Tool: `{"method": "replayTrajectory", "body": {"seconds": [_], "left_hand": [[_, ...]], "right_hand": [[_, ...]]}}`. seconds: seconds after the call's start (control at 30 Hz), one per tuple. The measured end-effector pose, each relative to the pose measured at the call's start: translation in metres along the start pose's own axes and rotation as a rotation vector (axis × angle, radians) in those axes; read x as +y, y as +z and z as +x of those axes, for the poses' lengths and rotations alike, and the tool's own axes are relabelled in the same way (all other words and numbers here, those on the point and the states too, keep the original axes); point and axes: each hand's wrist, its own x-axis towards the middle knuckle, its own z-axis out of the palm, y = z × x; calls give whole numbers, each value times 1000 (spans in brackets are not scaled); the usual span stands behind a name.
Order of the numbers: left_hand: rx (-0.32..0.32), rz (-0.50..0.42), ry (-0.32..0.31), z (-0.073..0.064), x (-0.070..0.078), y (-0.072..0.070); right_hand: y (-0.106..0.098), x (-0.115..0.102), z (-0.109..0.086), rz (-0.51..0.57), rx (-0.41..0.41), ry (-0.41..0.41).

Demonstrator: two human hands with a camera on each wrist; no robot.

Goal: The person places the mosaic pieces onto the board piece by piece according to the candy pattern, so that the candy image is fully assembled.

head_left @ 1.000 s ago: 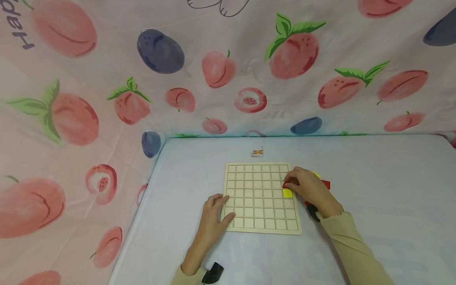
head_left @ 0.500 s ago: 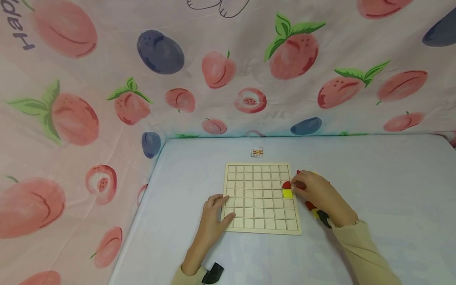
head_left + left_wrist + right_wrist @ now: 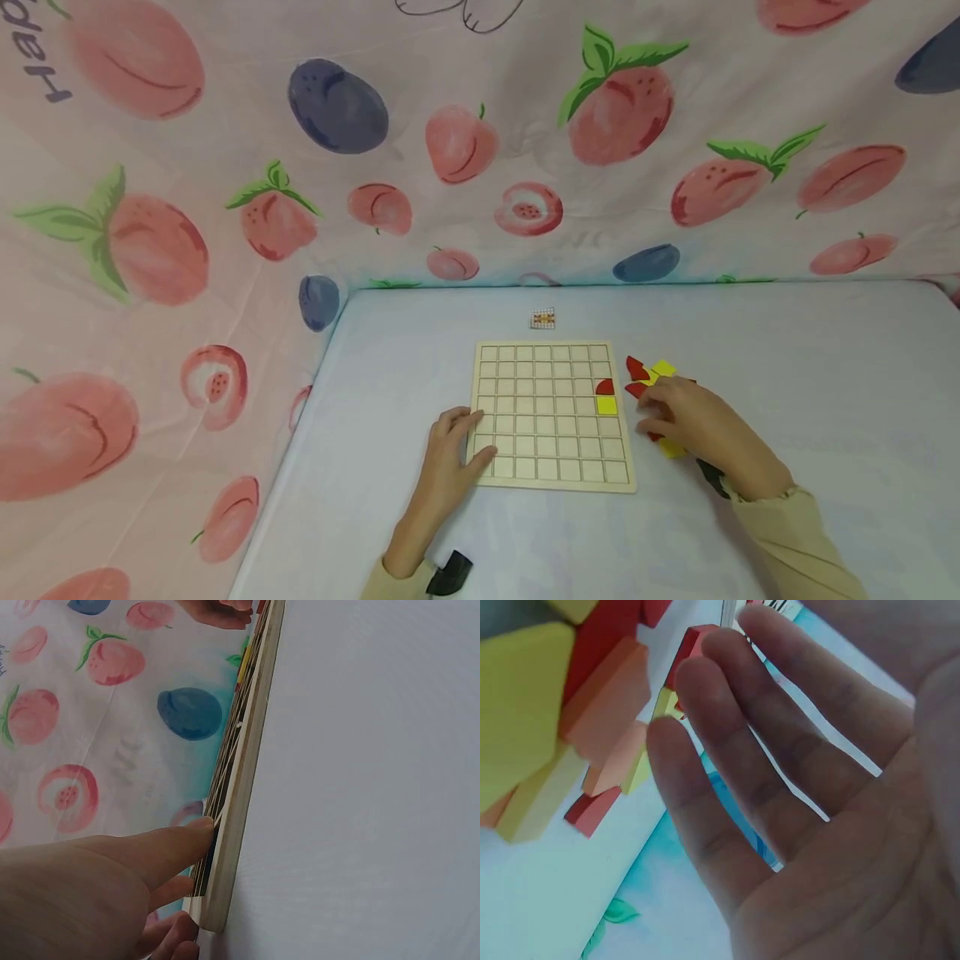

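A square wooden grid board [image 3: 543, 433] lies flat on the table. Near its right edge, a yellow square tile [image 3: 606, 406] fills one cell, and a red rounded tile [image 3: 605, 387] sits in the cell directly behind. My left hand [image 3: 442, 462] rests on the board's left edge, thumb and fingers spread over the rim. Right of the board, my right hand [image 3: 693, 421] hovers over a loose pile of red tiles [image 3: 636, 367] and yellow tiles [image 3: 663, 367], partly hiding it. In the right wrist view its fingers [image 3: 720, 712] are extended beside the stacked pieces, holding nothing.
Behind the board lies a small printed card [image 3: 543, 318] with a grid pattern. A fruit-print cloth [image 3: 465, 67] hangs at the back and left of the white table [image 3: 825, 375]. Black wrist gear [image 3: 450, 572] shows at the left sleeve.
My right hand has let go of the red tile on the board and moved right, over the pile, uncovering several pieces. The left hand stays in place.
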Motion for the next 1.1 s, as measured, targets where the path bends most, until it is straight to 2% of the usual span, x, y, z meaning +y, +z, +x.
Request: {"method": "replayTrajectory", "body": {"seconds": [0.2,0.37,1.1], "left_hand": [[0,-2,1,0,1,0],[-2,0,-3,1,1,-1],[-4,-15,-10,0,0,0]], "right_hand": [[-1,5,-8,-17,-28,-14],[-2,6,-10,-24,-68,5],[6,4,-11,3,-44,-9]]}}
